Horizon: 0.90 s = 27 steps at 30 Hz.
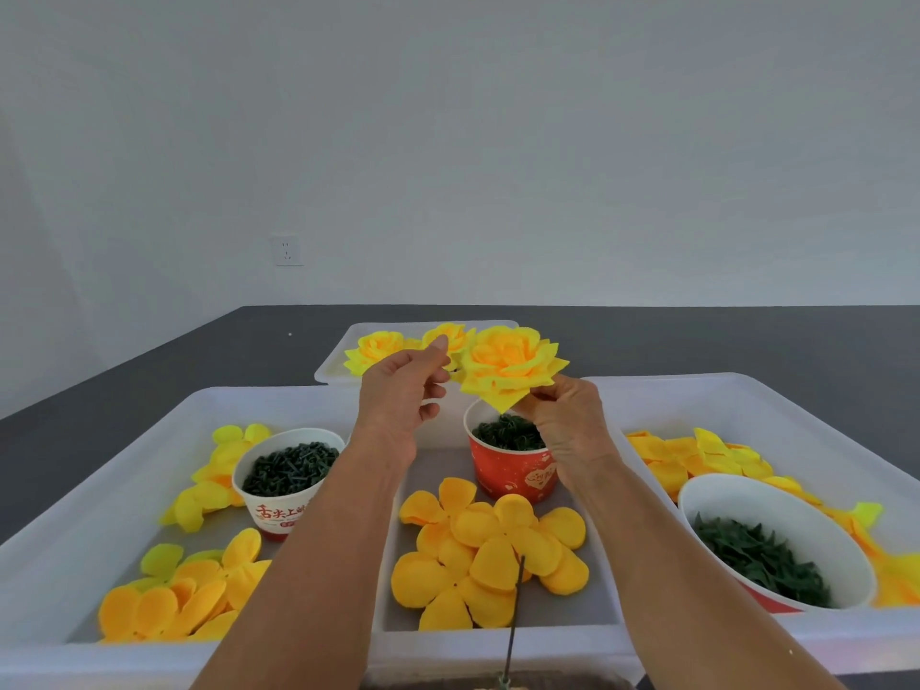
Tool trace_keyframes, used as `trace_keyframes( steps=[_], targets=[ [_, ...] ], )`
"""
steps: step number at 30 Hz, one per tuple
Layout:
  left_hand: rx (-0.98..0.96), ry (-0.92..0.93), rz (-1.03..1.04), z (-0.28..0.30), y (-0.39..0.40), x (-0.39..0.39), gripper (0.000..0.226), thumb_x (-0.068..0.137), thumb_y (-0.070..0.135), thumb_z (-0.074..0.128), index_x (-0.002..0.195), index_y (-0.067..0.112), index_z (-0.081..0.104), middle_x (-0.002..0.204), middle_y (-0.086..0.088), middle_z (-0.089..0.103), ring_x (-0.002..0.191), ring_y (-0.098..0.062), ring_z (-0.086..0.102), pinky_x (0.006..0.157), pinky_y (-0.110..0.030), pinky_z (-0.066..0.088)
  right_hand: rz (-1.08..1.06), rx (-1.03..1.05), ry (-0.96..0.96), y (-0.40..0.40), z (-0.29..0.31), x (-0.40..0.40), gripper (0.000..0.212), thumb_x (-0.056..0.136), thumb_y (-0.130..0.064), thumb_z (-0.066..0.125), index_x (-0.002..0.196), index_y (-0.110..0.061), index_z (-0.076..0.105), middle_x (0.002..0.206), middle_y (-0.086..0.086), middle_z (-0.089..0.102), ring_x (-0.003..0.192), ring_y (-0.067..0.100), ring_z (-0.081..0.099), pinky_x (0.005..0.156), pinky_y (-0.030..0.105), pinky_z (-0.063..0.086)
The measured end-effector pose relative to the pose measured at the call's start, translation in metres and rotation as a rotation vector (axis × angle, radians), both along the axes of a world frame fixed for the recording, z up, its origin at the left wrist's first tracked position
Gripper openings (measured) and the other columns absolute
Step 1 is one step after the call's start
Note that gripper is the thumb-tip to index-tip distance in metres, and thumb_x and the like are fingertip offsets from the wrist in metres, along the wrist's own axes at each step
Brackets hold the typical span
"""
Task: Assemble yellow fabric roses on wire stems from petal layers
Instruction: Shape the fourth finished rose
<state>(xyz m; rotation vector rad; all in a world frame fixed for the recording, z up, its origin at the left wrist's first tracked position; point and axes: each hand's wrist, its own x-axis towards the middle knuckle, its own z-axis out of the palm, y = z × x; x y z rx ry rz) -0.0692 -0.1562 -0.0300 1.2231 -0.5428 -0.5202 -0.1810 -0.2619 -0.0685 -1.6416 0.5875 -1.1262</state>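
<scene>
My right hand (562,420) pinches the underside of an assembled yellow fabric rose (508,368) and holds it up above the red cup. My left hand (403,395) is raised just left of the rose, fingers curled, index fingertip and thumb close to its left petals; whether they grip anything is unclear. Loose yellow petal layers (488,550) lie in the middle tray. A thin wire stem (515,605) rises from the bottom edge over them. Two finished roses (378,348) lie in the far tray.
A white cup of dark green parts (288,465) and more petal layers (174,600) sit in the left tray (99,490). The red cup (513,470) holds green pieces. A white bowl of green leaves (766,555) and petals (697,455) fill the right tray.
</scene>
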Motion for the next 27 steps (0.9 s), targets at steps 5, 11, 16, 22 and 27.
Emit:
trace_keyframes(
  steps=[5, 11, 16, 22, 27],
  targets=[
    [0.025, -0.133, -0.075, -0.0012, 0.0006, -0.0026, 0.020, 0.079, 0.017, 0.072, 0.062, 0.015, 0.061, 0.055, 0.007, 0.059, 0.057, -0.009, 0.052, 0.056, -0.022, 0.041, -0.066, -0.055, 0.102, -0.0011, -0.0019, 0.0025, 0.019, 0.073, -0.015, 0.080, 0.069, -0.030, 0.068, 0.073, -0.009, 0.069, 0.078, 0.010, 0.065, 0.079, 0.031, 0.051],
    [-0.004, -0.038, -0.036, -0.0008, -0.0005, -0.0044, 0.022, 0.081, 0.022, 0.071, 0.066, 0.013, 0.059, 0.058, 0.005, 0.059, 0.055, -0.009, 0.052, 0.053, -0.023, 0.044, -0.030, 0.017, 0.030, 0.0013, -0.0018, -0.0003, 0.022, 0.072, -0.015, 0.080, 0.063, -0.032, 0.069, 0.060, -0.021, 0.067, 0.067, -0.003, 0.064, 0.063, 0.010, 0.045],
    [0.002, -0.070, -0.070, -0.0003, 0.0006, -0.0049, 0.016, 0.079, 0.022, 0.073, 0.071, 0.014, 0.062, 0.064, 0.003, 0.060, 0.056, -0.012, 0.053, 0.051, -0.023, 0.042, -0.083, 0.056, -0.036, 0.0001, -0.0008, 0.0000, 0.023, 0.072, -0.015, 0.080, 0.060, -0.031, 0.068, 0.057, -0.020, 0.066, 0.066, -0.002, 0.063, 0.069, 0.016, 0.046],
    [0.073, -0.150, -0.075, -0.0007, -0.0012, -0.0093, 0.030, 0.078, 0.034, 0.072, 0.068, 0.007, 0.066, 0.059, 0.002, 0.063, 0.051, -0.008, 0.051, 0.046, -0.018, 0.041, -0.141, -0.021, 0.015, -0.0024, -0.0022, -0.0006, 0.018, 0.071, -0.014, 0.080, 0.065, -0.025, 0.068, 0.062, -0.016, 0.065, 0.066, 0.000, 0.060, 0.065, 0.019, 0.044],
    [0.088, -0.107, -0.036, -0.0034, -0.0014, -0.0060, 0.015, 0.082, 0.016, 0.070, 0.068, 0.012, 0.065, 0.065, -0.002, 0.062, 0.058, -0.011, 0.052, 0.051, -0.020, 0.041, -0.143, -0.183, 0.159, 0.0005, -0.0005, -0.0003, 0.019, 0.073, -0.008, 0.079, 0.090, -0.005, 0.072, 0.082, 0.004, 0.069, 0.078, 0.017, 0.063, 0.075, 0.030, 0.052]
  ],
)
